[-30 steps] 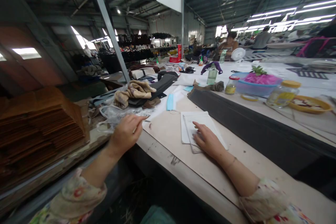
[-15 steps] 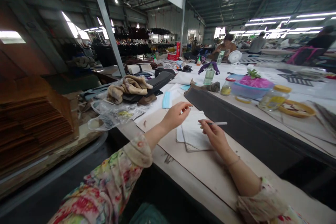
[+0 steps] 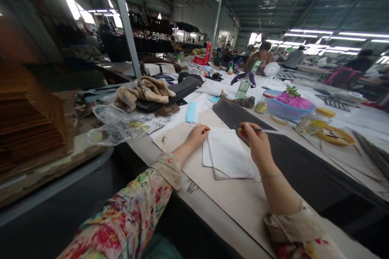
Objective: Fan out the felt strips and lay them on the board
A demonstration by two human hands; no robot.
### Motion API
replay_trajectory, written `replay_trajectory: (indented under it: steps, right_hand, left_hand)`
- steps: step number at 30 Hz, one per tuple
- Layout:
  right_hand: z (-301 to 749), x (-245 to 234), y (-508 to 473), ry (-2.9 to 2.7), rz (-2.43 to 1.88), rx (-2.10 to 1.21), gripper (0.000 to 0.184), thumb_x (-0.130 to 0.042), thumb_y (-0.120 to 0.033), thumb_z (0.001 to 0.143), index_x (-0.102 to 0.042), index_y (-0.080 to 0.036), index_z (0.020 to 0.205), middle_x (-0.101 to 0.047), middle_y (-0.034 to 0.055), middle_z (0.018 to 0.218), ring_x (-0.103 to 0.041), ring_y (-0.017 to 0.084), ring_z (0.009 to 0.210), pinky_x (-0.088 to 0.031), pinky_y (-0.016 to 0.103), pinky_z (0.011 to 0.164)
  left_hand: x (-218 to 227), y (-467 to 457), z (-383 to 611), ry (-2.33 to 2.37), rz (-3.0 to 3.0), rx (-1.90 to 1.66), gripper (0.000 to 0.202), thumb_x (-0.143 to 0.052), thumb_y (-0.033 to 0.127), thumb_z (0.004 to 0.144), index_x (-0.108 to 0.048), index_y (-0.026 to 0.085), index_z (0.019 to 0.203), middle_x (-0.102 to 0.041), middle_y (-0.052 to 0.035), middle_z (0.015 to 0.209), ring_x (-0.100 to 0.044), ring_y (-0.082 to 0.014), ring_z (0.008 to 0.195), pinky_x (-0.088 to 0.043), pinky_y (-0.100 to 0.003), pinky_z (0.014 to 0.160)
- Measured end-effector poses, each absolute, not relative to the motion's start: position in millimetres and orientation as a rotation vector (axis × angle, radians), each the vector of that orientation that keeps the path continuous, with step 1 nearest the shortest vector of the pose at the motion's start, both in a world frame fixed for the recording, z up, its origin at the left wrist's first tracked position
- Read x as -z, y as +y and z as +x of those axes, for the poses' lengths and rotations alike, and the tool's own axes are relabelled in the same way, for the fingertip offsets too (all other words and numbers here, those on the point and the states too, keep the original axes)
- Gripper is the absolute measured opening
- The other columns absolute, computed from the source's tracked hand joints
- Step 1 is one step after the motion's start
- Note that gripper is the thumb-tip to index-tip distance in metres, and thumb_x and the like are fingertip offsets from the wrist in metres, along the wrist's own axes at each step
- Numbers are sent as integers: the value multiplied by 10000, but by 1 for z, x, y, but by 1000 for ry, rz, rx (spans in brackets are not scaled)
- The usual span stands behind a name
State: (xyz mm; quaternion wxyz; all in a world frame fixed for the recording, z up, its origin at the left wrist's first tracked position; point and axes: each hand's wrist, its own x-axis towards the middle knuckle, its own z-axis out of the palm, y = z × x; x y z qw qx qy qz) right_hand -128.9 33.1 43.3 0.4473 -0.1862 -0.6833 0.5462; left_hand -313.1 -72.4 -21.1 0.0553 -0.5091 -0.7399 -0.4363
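A notebook point(image 3: 229, 156) with ruled white pages lies open on a pale board point(image 3: 212, 192) on the table. At its upper left corner is my left hand point(image 3: 197, 135), fingers curled together against the page edge. My right hand point(image 3: 257, 141) is raised over the right side of the notebook. Between its thumb and fingers it grips a slim pen point(image 3: 273, 131), held nearly level, dark tip to the left. The writing on the pages is too faint to read. Just beyond my left hand lies a light blue face mask point(image 3: 191, 112).
A long dark strip of material point(image 3: 291, 158) runs along the right. Beyond it stand a jar with a yellow lid point(image 3: 316, 121), a blue basin point(image 3: 273, 107) and a green bottle point(image 3: 243, 88). Crumpled beige cloth point(image 3: 146, 93) and clear plastic point(image 3: 118, 125) lie left. A co-worker point(image 3: 263, 54) sits farther back.
My left hand has moved down and left from above the notebook to its upper left corner. My right hand has lifted off the page, up and right, with the pen. The view has shifted slightly.
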Motion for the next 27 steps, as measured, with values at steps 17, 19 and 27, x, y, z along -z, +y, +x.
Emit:
replay_trajectory:
  steps: [17, 19, 27]
  right_hand:
    - [-170, 13, 30, -2097, -564, -1242, 343, -477, -517, 719, -563, -188, 763, -573, -5, 602, -526, 135, 557, -424, 260, 572]
    - [-167, 13, 33, -2107, -574, -1226, 335, -485, -514, 716, -565, -191, 758, -571, -8, 595, -527, 137, 560, -424, 265, 579]
    - [-145, 12, 61, -2075, -657, -1194, 376, -502, -534, 697, -574, -176, 785, -559, -12, 564, -525, 139, 542, -434, 276, 572]
  left_hand:
    - [21, -77, -305, -2238, -1674, 1085, 175, -521, 189, 727, -663, 203, 828, -591, -33, 899, -535, -165, 902, -408, -281, 848]
    - [19, -78, -302, -2279, -1661, 1047, 175, -527, 201, 724, -663, 218, 833, -587, -29, 919, -528, -171, 922, -401, -290, 865]
    - [17, -79, -300, -2361, -1638, 1002, 201, -525, 207, 716, -664, 246, 856, -574, -20, 952, -510, -187, 951, -388, -311, 892]
